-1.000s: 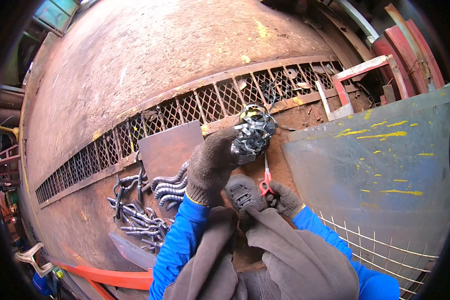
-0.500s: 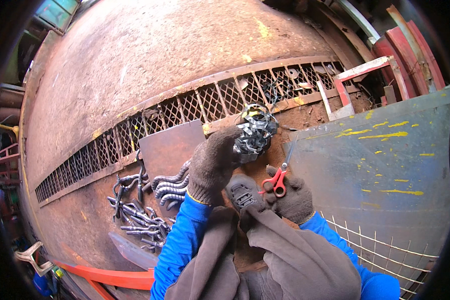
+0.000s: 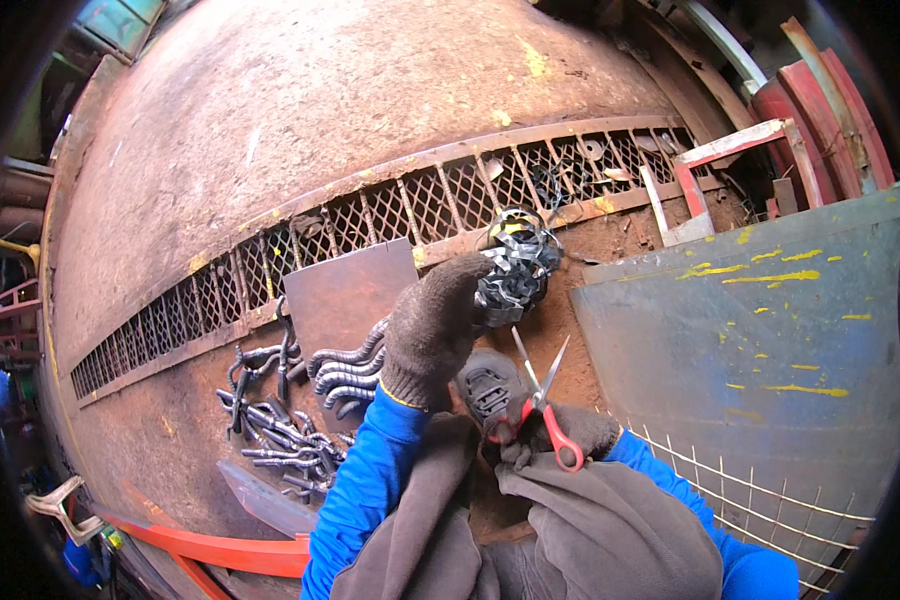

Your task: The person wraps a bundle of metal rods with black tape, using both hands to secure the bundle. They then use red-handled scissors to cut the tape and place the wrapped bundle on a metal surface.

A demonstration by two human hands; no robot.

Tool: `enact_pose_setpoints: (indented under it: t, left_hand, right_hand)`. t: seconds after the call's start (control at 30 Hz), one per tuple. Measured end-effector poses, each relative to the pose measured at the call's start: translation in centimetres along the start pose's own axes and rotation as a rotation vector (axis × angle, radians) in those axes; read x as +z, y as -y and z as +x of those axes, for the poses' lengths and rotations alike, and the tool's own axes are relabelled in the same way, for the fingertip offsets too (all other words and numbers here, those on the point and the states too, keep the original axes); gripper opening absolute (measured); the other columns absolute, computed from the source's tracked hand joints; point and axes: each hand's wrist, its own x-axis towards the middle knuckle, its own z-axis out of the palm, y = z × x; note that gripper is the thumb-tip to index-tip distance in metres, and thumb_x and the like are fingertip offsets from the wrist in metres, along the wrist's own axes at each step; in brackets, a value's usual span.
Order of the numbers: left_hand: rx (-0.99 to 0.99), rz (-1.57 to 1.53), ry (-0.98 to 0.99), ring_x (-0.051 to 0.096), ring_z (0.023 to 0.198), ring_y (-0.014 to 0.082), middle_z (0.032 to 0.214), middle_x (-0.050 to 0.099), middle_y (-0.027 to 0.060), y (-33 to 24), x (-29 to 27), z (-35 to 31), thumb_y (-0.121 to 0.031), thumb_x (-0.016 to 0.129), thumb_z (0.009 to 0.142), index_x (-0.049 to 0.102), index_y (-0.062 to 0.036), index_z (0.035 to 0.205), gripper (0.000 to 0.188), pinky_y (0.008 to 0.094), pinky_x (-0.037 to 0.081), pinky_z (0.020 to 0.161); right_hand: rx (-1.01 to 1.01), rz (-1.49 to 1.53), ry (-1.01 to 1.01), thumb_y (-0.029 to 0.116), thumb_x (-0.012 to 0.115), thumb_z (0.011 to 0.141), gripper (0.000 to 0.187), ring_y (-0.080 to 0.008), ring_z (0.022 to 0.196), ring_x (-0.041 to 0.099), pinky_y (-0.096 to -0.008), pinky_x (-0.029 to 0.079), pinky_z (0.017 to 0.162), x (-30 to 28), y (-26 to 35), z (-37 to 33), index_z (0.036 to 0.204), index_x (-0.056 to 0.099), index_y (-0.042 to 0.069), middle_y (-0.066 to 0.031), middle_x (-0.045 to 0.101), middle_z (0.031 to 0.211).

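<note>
In its brown knit glove, my left hand (image 3: 432, 322) is closed around the near side of a tangled bundle of shiny black and silver strips (image 3: 515, 275), which shows some yellow near its top. My right hand (image 3: 580, 430), gloved alike, grips a pair of red-handled scissors (image 3: 562, 442) low over my right leg. The blades are spread apart and point up toward the bundle, with a gap between tips and strips. Part of the right fingers is hidden behind the handles. A dark shoe (image 3: 490, 385) of mine shows between the two hands.
Bent ribbed metal rods (image 3: 350, 372) and a pile of dark metal pieces (image 3: 280, 440) lie at left, near a flat rusty plate (image 3: 350, 290). A mesh grating (image 3: 430, 205) crosses the floor ahead. A large metal sheet (image 3: 750, 320) and a wire grid (image 3: 750, 490) lie right.
My right hand has drawn back and turned. The scissors, with blades together before, now have them spread. My left hand and the bundle shifted slightly right in view.
</note>
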Motion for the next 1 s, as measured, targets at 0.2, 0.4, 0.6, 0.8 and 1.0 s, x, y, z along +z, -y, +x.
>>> enact_pose_setpoints:
  t: [0.2,0.4,0.6,0.8,1.0]
  left_hand:
    - [0.018,0.048,0.027,0.071,0.1,0.0347,0.113,0.071,0.0167,-0.6,0.0,0.4,0.0,0.081,0.072,0.063,-0.0071,0.126,0.057,0.0411,0.057,0.083]
    - [0.007,0.104,0.018,0.07,0.101,0.0372,0.113,0.071,0.0189,0.5,-0.1,-0.5,0.003,0.08,0.071,0.063,-0.0065,0.127,0.059,0.0417,0.057,0.083]
    - [-0.119,-0.029,0.053,0.07,0.102,0.0382,0.113,0.07,0.0185,-0.2,-0.1,-0.4,0.004,0.079,0.069,0.062,-0.0062,0.126,0.06,0.0424,0.056,0.084]
    - [-0.069,0.122,0.069,0.069,0.107,0.0254,0.118,0.068,0.0133,0.5,0.2,-0.7,0.001,0.087,0.068,0.061,-0.007,0.127,0.065,0.0354,0.055,0.088]
    - [-0.057,0.06,0.036,0.069,0.104,0.0383,0.113,0.071,0.0186,-0.2,-0.2,-0.2,0.0,0.079,0.072,0.064,-0.0078,0.124,0.055,0.044,0.056,0.086]
  right_hand:
    - [-0.254,0.059,0.06,0.054,0.086,0.071,0.09,-0.0125,0.093,0.06,-0.0261,0.051,0.079,-2.4,-4.0,3.3,0.136,0.046,0.005,-0.0053,0.059,0.108]
    - [-0.33,0.209,-0.068,0.043,0.063,0.099,0.039,-0.0079,0.081,0.058,-0.0196,0.049,0.068,2.5,3.4,4.0,0.11,0.055,0.006,-0.0026,0.057,0.097]
    - [-0.414,0.005,-0.113,0.039,0.077,0.09,0.045,-0.0134,0.085,0.063,-0.0274,0.054,0.077,1.6,3.7,4.0,0.113,0.061,0.003,-0.0039,0.063,0.102]
    - [-0.333,-0.003,-0.19,0.039,0.093,0.072,0.07,-0.0115,0.088,0.062,-0.0291,0.053,0.079,2.2,4.6,2.6,0.123,0.061,0.004,-0.0036,0.065,0.106]
    - [-0.3,0.032,-0.221,0.047,0.084,0.081,0.062,-0.0154,0.091,0.064,-0.0317,0.054,0.084,2.1,4.6,2.8,0.12,0.06,0.004,-0.004,0.065,0.103]
